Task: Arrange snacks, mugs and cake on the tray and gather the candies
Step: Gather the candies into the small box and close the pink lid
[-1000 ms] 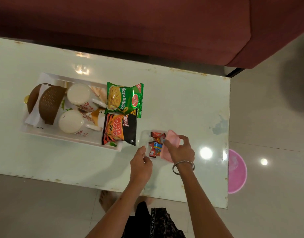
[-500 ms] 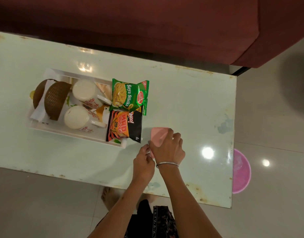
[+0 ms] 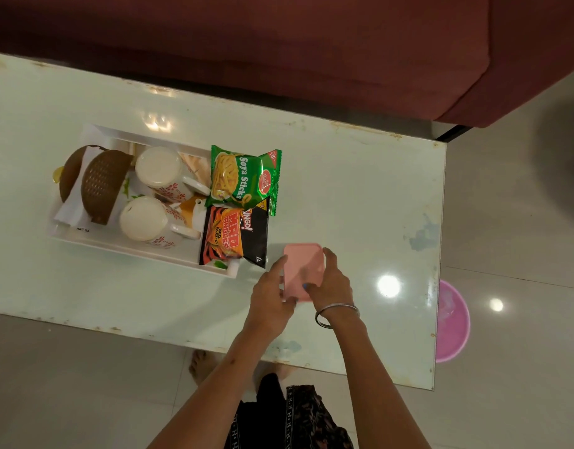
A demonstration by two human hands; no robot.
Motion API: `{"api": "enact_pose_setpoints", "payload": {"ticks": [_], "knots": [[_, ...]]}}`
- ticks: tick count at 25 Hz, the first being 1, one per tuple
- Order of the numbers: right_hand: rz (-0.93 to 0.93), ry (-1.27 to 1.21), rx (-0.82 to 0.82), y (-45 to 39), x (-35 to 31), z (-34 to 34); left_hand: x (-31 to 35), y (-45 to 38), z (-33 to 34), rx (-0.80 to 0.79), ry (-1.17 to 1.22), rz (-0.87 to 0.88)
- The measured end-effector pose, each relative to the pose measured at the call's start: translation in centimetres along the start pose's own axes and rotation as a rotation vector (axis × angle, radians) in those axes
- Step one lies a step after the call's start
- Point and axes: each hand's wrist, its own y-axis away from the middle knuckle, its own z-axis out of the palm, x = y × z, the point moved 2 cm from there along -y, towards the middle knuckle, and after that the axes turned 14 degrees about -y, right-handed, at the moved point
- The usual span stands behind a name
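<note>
Glass table (image 3: 344,196) beside a maroon sofa (image 3: 279,43). Tray (image 3: 123,246) near the left edge holds cake (image 3: 101,186), two mugs (image 3: 156,171) and snacks (image 3: 243,179): done. Both hands, left (image 3: 269,303) and right (image 3: 331,283), grip the pink box (image 3: 303,270) near the front edge; candies unseen, presumably inside.

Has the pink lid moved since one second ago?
Yes. The pink lid was tilted open beside the candies; it now lies flat over them, shifted left toward the Mad Angles packet, with both hands on it.
</note>
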Motion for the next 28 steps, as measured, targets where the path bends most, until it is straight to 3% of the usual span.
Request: {"api": "enact_pose_setpoints", "payload": {"ticks": [8, 28], "knots": [[-0.093, 0.074, -0.234, 1.5, 0.3, -0.5, -1.3, 0.1, -0.7, -0.119, -0.219, 0.025], [-0.075, -0.028, -0.199, 1.4, 0.7, -1.0, -1.0, -0.3, -0.6, -0.07, -0.393, 0.021]]}}
